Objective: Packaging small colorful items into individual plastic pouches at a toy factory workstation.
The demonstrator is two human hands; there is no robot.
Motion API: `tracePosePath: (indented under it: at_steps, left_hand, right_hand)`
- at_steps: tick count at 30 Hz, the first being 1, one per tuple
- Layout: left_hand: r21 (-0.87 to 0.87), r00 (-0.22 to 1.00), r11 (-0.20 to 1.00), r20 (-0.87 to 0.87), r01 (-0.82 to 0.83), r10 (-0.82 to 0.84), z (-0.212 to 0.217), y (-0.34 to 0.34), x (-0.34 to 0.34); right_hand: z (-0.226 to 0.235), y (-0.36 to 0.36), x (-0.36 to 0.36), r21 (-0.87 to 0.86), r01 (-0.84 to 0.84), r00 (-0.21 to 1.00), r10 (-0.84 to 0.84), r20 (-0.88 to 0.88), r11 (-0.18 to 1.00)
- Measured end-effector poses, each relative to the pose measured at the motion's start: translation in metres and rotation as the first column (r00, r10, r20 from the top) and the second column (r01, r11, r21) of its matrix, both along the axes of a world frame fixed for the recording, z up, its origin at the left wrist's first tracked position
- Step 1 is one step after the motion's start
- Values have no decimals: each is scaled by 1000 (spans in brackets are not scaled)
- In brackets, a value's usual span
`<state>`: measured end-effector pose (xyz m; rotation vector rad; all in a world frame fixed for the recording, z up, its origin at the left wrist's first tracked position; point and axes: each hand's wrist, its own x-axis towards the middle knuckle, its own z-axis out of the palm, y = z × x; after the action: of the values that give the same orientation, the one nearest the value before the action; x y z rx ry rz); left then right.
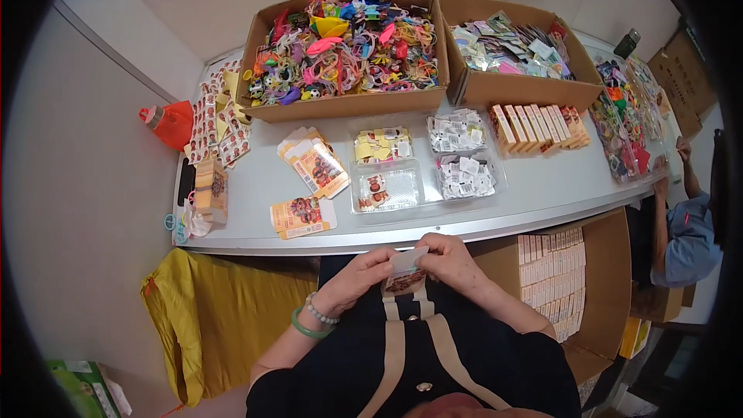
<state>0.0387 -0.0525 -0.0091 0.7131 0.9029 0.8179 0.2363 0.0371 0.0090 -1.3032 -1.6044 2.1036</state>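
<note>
Grey table [542,193] ahead; below its near edge I see my left hand [352,282] and right hand [453,263] pinching 1 small packet [405,269] between them, upright, equally close to both

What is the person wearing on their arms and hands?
The left hand has two bracelets at the wrist: a white beaded bracelet and a green bangle. The right hand wears nothing. Both forearms are bare, with no gloves; dark short sleeves begin near the shoulders.
</note>
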Motion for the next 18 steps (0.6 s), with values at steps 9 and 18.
tracePosePath:
  at_steps: [9, 18]
  left_hand:
    - [15, 964, 997, -258, -70, 72, 5, -15, 14]
    - [262, 960, 964, -251, -51, 120, 4, -30, 9]
  right_hand:
    - [-18, -28, 15, 482, -39, 962, 163, -219, 876]
    - [-7, -22, 34, 936, -110, 869, 489, -73, 334]
